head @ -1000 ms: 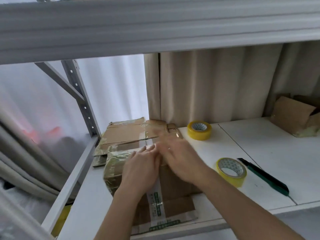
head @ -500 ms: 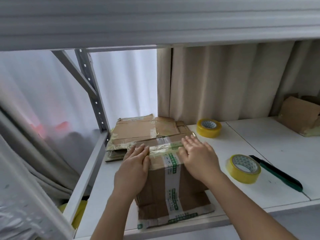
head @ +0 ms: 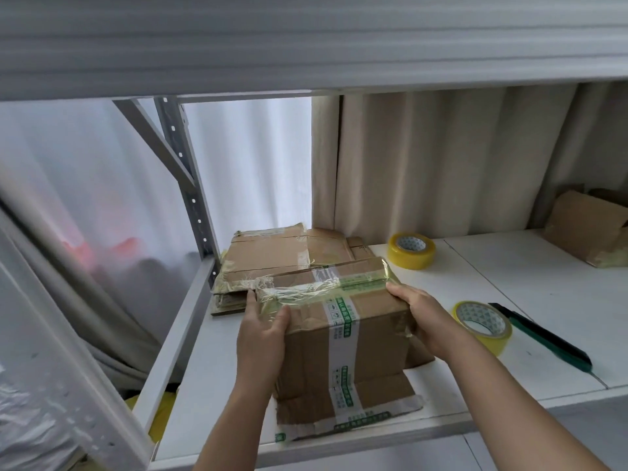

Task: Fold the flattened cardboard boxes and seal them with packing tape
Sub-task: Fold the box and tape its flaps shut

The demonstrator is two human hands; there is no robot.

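A brown cardboard box (head: 370,334) with green-and-white printed tape and clear tape over its top stands on the white shelf (head: 210,375). My left hand (head: 263,331) grips its left side, thumb on the front face. My right hand (head: 424,317) holds its right side, fingers wrapped round the upper corner. The box's lower flaps splay out flat toward the shelf's front edge. Behind it lies a stack of flattened cardboard boxes (head: 272,256). Two yellow tape rolls sit to the right, one far (head: 411,250) and one near (head: 482,326).
A green-and-black utility knife (head: 540,336) lies right of the near roll. Another folded cardboard box (head: 588,227) stands at the back right. A grey shelf upright (head: 185,178) rises at the back left, curtains hang behind, and an upper shelf board spans overhead.
Both hands have slid from the box's taped top outward to its left and right sides. The view has shifted slightly.
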